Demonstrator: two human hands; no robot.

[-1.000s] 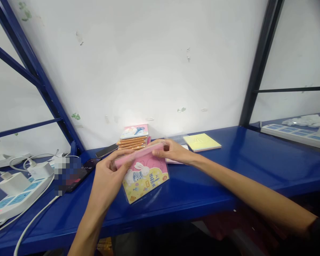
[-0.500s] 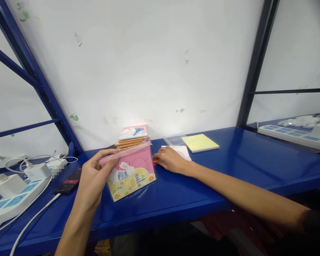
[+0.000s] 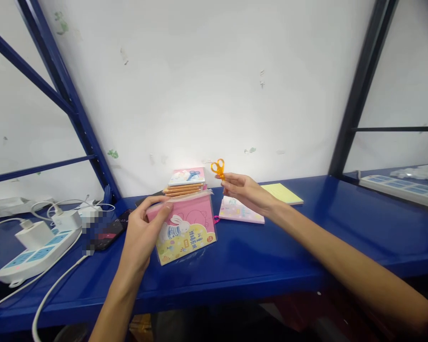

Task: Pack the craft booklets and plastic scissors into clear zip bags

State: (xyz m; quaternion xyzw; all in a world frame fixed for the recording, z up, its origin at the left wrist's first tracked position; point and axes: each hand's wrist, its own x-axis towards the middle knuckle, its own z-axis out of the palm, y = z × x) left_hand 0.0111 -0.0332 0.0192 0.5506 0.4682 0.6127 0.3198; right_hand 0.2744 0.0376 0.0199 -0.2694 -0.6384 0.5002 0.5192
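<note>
My left hand (image 3: 147,223) is closed on the top edge of a clear plastic pouch (image 3: 187,232), its thumb in front. Inside the pouch shows a pink and yellow booklet with a white rabbit. Raised above the table, my right hand (image 3: 244,191) pinches a small pair of orange scissors (image 3: 218,169), with the handle loops pointing up and away. Below that hand lies a pale pink pad (image 3: 242,212). A bit of a magenta loop (image 3: 216,219) shows between the pad and the pouch.
Behind the pouch stands a stack of booklets (image 3: 186,176) with orange-edged packs. A yellow paper pad (image 3: 283,194) lies to the right. At left are a phone (image 3: 110,233), a white power strip (image 3: 39,256) and cables. Blue frame posts (image 3: 74,114) rise at the side.
My right hand has lifted from the table beside the pouch and now holds the orange scissors up. The pink pad is more exposed. My left hand still grips the pouch; the view has shifted slightly.
</note>
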